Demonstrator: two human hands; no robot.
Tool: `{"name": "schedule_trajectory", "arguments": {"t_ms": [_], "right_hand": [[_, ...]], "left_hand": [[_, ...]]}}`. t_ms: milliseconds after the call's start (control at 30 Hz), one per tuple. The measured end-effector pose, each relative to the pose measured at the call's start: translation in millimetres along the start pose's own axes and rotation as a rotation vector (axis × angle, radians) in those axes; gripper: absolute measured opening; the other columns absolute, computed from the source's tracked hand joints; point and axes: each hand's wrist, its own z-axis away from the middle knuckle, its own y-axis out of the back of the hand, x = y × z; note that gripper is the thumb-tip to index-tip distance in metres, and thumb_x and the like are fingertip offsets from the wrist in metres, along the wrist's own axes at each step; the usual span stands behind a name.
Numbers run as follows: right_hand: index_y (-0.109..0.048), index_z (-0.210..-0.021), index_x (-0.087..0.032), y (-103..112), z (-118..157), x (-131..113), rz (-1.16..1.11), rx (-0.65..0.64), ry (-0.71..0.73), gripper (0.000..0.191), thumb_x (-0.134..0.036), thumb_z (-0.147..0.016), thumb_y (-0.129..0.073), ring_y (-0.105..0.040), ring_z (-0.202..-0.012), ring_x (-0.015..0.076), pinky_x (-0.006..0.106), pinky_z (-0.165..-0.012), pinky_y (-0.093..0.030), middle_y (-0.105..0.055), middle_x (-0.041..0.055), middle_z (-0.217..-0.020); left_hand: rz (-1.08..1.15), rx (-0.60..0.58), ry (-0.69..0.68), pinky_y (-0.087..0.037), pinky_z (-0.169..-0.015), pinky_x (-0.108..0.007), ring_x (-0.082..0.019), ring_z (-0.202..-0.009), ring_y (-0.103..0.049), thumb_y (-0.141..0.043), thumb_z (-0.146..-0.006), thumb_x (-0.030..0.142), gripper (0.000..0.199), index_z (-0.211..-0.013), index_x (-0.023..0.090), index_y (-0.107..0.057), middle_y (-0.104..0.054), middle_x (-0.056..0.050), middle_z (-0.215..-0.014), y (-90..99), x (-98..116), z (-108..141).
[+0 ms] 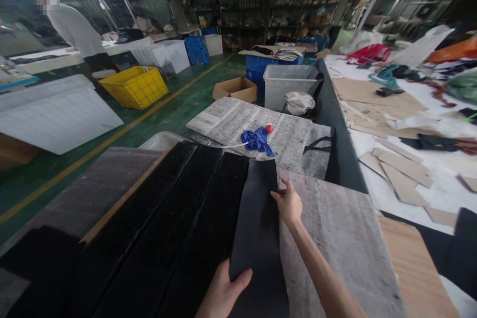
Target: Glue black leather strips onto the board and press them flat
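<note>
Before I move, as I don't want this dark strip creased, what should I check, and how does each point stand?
1. Left hand holding the dark strip: ok, thumb on top at the near part.
2. Right hand gripping firmly: cannot tell; its fingertips are at the far right edge.
3. Strip lying fully flat: not ok; it bows and its sides curve.
4. Strip's visible top free of loose things: ok; the blue cloth and red ball lie beyond its far end.
5. Underside free of folds: cannot tell, hidden.
</note>
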Motion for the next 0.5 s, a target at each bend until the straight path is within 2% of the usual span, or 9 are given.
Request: {"name": "schedule_trajectory", "arguments": {"t_ms": [267, 367, 500], "right_hand": [[-0.048, -0.142, -0.021, 1.3, 1.2, -3.4, 0.075, -0.017, 0.02, 0.051, -0.03, -0.094, -0.065, -0.073, -0.101, 0.0255, 0.032, -0.075, -0.05, -0.076, 0.0045, -0.107], [-0.044, -0.145, -0.022, -0.2, 7.3, -7.4, 0.12, -0.019, 0.048, 0.052, -0.026, -0.096, -0.061, -0.073, -0.099, 0.0256, 0.033, -0.074, -0.05, -0.073, 0.0072, -0.115], [-0.039, -0.149, -0.026, -2.8, 17.7, -15.1, 0.339, 0.036, 0.158, 0.052, -0.024, -0.099, -0.053, -0.069, -0.1, 0.0258, 0.032, -0.068, -0.049, -0.063, 0.0124, -0.127]], "left_hand": [[0.023, -0.033, 0.011, -0.047, -0.11, -0.044, -0.039, -0.125, -0.063, -0.086, -0.061, 0.063, 0.081, -0.122, 0.01, -0.071, -0.072, -0.019, -0.127, -1.4, 0.1, -2.6], [0.022, -0.052, 0.03, -0.047, -0.109, -0.043, -0.037, -0.126, -0.063, -0.084, -0.064, 0.063, 0.082, -0.124, 0.009, -0.069, -0.071, -0.019, -0.128, -0.5, -0.1, -1.7], [0.06, -0.072, 0.052, -0.048, -0.109, -0.043, -0.037, -0.126, -0.063, -0.085, -0.063, 0.063, 0.081, -0.124, 0.012, -0.069, -0.071, -0.018, -0.129, 1.1, -5.5, -3.9]]}}
